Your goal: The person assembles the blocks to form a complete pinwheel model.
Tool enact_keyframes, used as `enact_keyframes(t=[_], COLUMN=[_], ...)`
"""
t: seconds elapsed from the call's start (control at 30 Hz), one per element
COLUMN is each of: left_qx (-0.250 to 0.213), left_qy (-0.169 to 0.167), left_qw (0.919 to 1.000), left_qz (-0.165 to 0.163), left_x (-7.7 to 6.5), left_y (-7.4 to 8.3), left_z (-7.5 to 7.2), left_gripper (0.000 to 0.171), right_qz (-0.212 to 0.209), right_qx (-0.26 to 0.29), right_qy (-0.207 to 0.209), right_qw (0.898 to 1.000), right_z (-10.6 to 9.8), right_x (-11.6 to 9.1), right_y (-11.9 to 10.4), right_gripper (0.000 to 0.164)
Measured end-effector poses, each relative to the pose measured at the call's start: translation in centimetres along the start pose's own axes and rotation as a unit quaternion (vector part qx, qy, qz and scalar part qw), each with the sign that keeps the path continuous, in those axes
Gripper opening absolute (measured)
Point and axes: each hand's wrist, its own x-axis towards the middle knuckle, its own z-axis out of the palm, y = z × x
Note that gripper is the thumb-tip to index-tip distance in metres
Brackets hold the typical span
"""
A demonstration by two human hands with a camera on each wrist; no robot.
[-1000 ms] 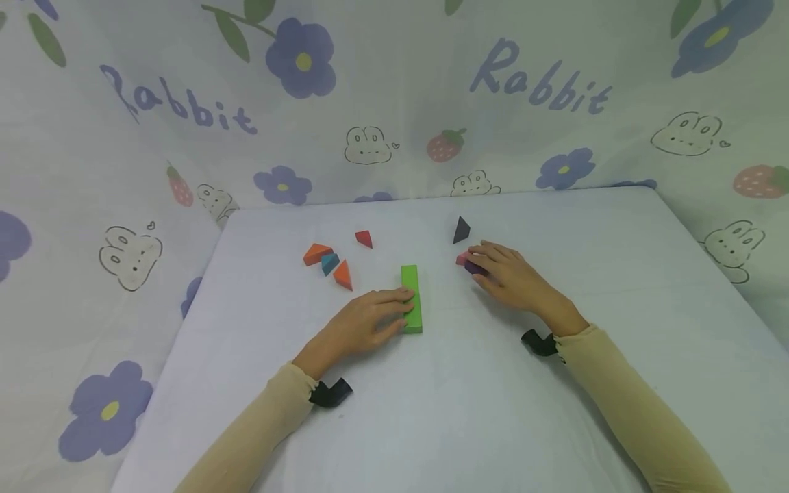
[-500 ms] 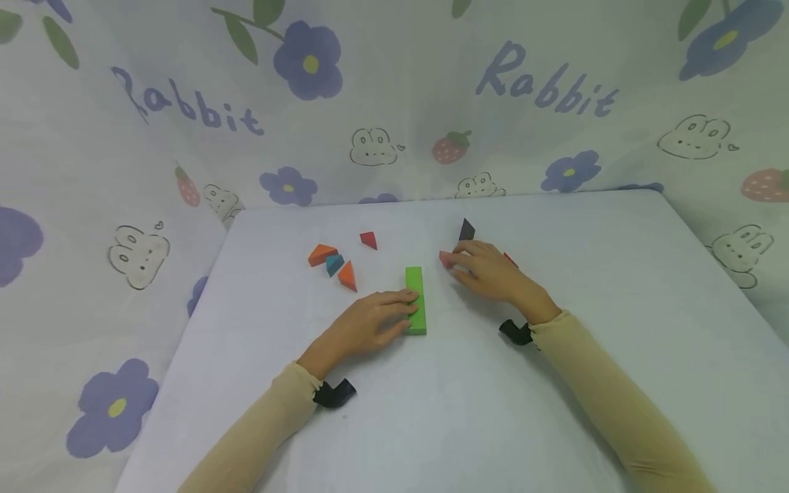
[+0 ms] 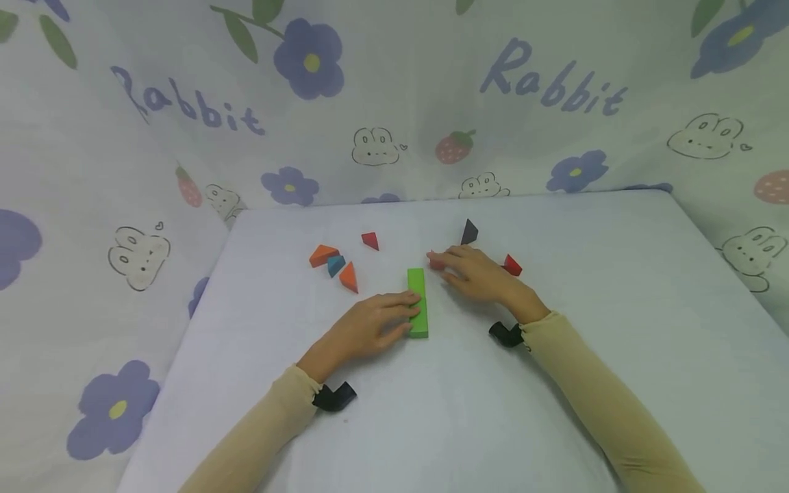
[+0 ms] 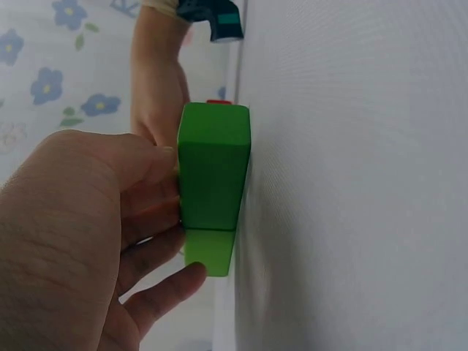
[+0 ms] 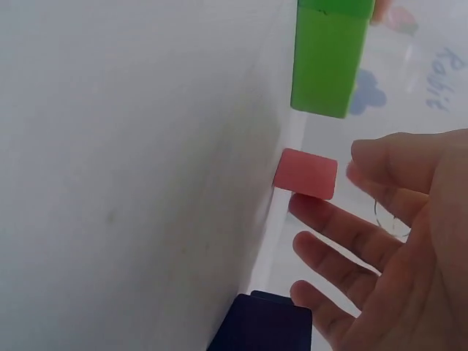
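Two green blocks (image 3: 419,324) lie end to end on the white table. My left hand (image 3: 364,329) rests its fingertips on them from the left, fingers extended, with the thumb at their side. Right of their far end, my right hand (image 3: 477,275) reaches over a small pinkish-red block (image 5: 306,174). In the right wrist view its middle fingertip touches that block's side, while the thumb stands apart from it. A dark navy block (image 5: 267,325) sits by the other fingers in that view. Just right of this hand lies a red block (image 3: 513,265), partly covered by it.
Left of the green blocks lie two orange pieces (image 3: 348,277), a teal piece (image 3: 335,266) and a red one (image 3: 370,241). A dark trapezoid block (image 3: 470,232) is beyond my right hand. A patterned curtain (image 3: 407,82) rises behind the table (image 3: 555,226).
My right hand has moved left and the pinkish-red block has shifted left with it, nearer the green blocks. The red block on the right has come into view. My left hand has stayed put.
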Motion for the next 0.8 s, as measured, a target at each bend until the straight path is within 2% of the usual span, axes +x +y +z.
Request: enact_keyframes(t=[0.13, 0.43, 0.8], left_qx=[-0.004, -0.007, -0.012], left_qy=[0.004, 0.005, -0.001], left_qw=[1.0000, 1.0000, 0.9999], left_qz=[0.001, 0.002, -0.001], left_x=[0.0, 0.0, 0.0], left_y=[0.0, 0.0, -0.1], left_z=[-0.1, -0.3, -0.2], left_gripper=[0.031, 0.031, 0.032], right_qz=[0.004, -0.027, -0.015], right_qx=[0.006, 0.082, 0.089], right_qy=[0.003, -0.011, -0.043], right_qw=[1.000, 0.996, 0.995], right_z=[0.0, 0.8, 1.6], right_x=[0.0, 0.6, 1.2], right_y=[0.1, -0.2, -0.9], right_gripper=[0.044, 0.046, 0.049])
